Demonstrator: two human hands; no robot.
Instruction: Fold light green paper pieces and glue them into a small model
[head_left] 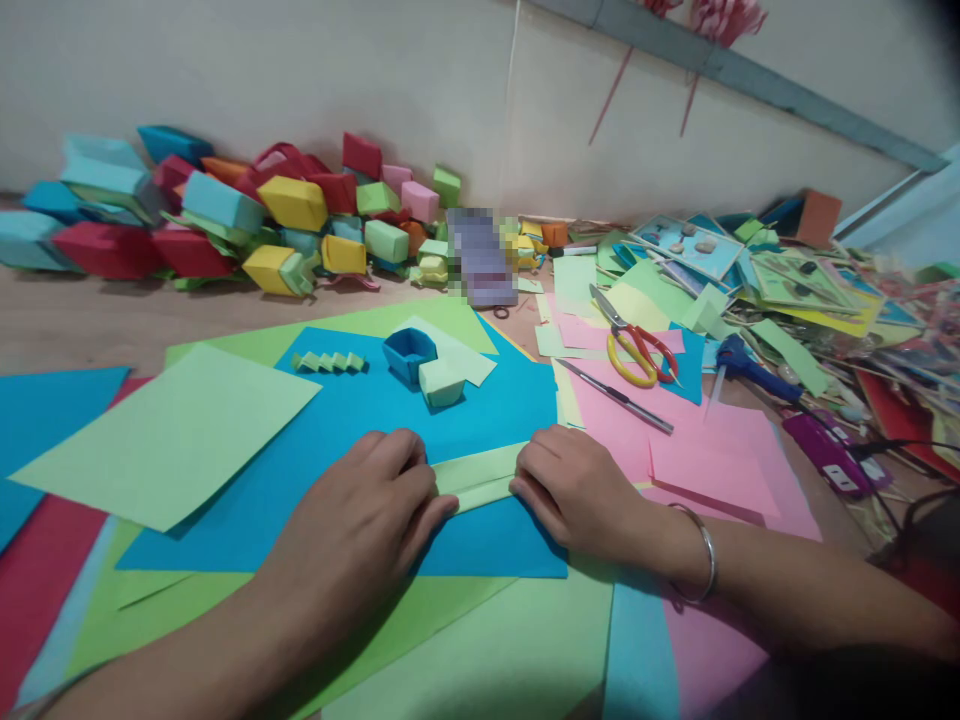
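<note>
A folded strip of pale green paper lies between my hands, over a blue sheet. My left hand is closed on its left end, the thumb along the near edge. On the right end, my right hand is closed too, fingers bent over the paper. Both ends of the strip are hidden under my fingers. Just beyond stand a small open blue paper box and a pale green paper box. Left of them is a zigzag-folded green strip.
Colourful paper boxes are heaped along the wall. On the right lie scissors, a craft knife, a blue glue gun and a purple power strip with cables. A phone leans at the back. A pale green sheet lies left.
</note>
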